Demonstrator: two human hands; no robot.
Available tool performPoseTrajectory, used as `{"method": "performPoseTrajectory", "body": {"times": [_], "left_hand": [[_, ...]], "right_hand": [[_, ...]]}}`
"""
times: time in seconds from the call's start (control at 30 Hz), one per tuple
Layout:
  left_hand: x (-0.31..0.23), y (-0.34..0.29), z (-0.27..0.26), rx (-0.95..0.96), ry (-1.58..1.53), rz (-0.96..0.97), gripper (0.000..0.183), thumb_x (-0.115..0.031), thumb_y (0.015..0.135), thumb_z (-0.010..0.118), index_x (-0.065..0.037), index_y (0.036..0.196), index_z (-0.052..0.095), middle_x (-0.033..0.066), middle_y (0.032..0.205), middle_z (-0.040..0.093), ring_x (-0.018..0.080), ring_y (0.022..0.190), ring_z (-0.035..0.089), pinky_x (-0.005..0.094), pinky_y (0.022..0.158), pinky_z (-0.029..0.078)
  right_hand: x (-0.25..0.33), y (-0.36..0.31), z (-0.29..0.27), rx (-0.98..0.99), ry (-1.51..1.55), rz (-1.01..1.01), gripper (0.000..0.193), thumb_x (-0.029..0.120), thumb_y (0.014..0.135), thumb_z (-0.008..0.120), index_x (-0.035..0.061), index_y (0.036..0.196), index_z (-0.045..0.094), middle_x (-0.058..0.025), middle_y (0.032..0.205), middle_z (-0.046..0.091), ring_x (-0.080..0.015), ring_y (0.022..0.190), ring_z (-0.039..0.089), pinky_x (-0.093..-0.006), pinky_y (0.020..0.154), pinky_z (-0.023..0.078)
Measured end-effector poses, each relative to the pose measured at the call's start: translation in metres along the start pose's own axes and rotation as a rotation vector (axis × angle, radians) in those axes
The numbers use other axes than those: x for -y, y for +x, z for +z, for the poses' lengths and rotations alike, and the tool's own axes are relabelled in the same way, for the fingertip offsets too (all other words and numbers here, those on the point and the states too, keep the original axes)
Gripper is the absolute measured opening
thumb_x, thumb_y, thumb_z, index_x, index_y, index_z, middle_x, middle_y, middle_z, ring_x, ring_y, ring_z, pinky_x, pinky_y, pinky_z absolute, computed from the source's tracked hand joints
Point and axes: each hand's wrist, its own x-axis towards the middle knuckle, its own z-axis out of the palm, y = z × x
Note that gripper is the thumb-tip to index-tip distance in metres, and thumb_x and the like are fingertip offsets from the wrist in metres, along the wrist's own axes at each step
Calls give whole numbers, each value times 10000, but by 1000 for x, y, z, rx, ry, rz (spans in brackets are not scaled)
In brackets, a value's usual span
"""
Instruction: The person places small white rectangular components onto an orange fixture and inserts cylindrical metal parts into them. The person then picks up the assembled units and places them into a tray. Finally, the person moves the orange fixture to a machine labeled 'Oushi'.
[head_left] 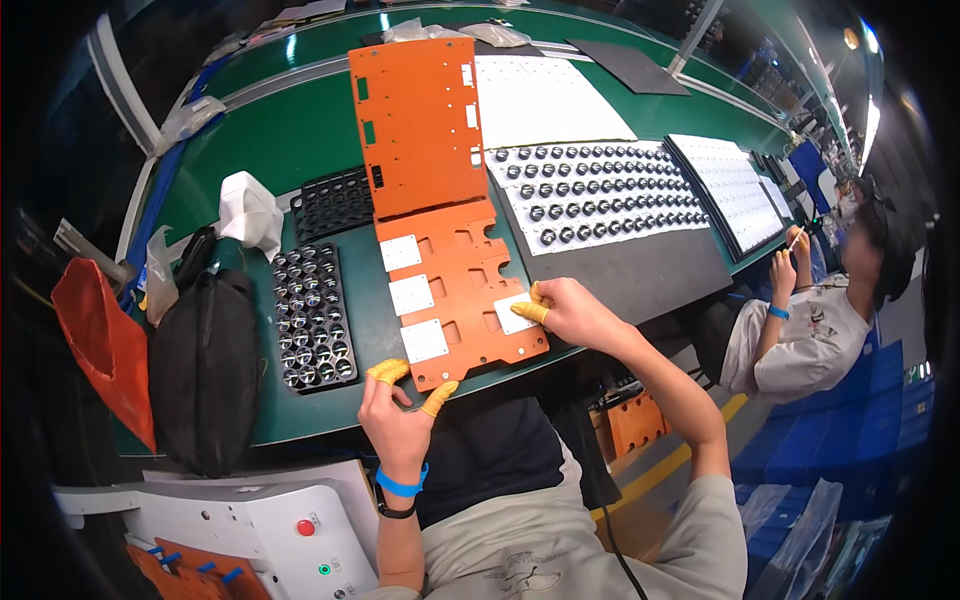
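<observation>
An orange hinged fixture [465, 352] lies on the bench in front of me, its perforated lid [415, 130] swung up at the far side. My right hand [570, 312], wearing yellow finger cots, pinches the edge of a white square plate [507, 316] over the fixture's right side. Along the left side sit three more white plates [426, 341]. My left hand [395, 415], also in yellow finger cots, is at the fixture's near left corner with thumb and finger spread apart. Nothing shows between them.
Left of the fixture is a black tray of round lens-like parts [310, 315]; behind it stands another black tray [333, 203]. White boards with rows of black round parts [600, 190] lie to the right. A black bag [208, 370] hangs over the left edge. A co-worker [815, 330] works at the right.
</observation>
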Motion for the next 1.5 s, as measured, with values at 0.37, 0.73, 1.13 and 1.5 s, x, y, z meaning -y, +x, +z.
{"method": "performPoseTrajectory", "body": {"times": [0.37, 0.73, 1.13, 1.5], "left_hand": [[5, -2, 3, -18, -5, 30, 489, -147, 624, 933, 36, 980, 651, 77, 940, 598, 149, 630, 474, 277, 529, 395], [-5, -2, 2, -13, 15, -18, 473, -172, 640, 926, 33, 973, 661, 66, 920, 601, 142, 632, 462, 278, 540, 386], [-3, -1, 1, 23, -8, 6, 482, -171, 650, 923, 29, 1000, 658, 60, 929, 595, 131, 625, 475, 265, 533, 388], [-7, -5, 0, 31, 4, -47, 489, -141, 680, 903, 43, 1055, 649, 62, 977, 575, 124, 649, 473, 271, 535, 369]], "right_hand": [[-6, 5, -4, 163, 379, 137, 427, 329, 964, 682, -24, 729, 635, -14, 571, 517, -81, 529, 437, -304, 483, 359], [6, -10, 6, -193, 372, -15, 360, 246, 931, 714, -64, 768, 629, -102, 572, 525, -135, 527, 427, -344, 522, 383], [-78, -73, -44, -646, -415, -187, 157, 180, 830, 755, 41, 794, 692, -101, 728, 619, -310, 643, 622, -416, 595, 496], [-138, -85, -51, -777, -528, -100, 248, 22, 840, 656, 16, 1083, 702, -141, 1006, 643, -344, 957, 594, -421, 843, 489]]}}
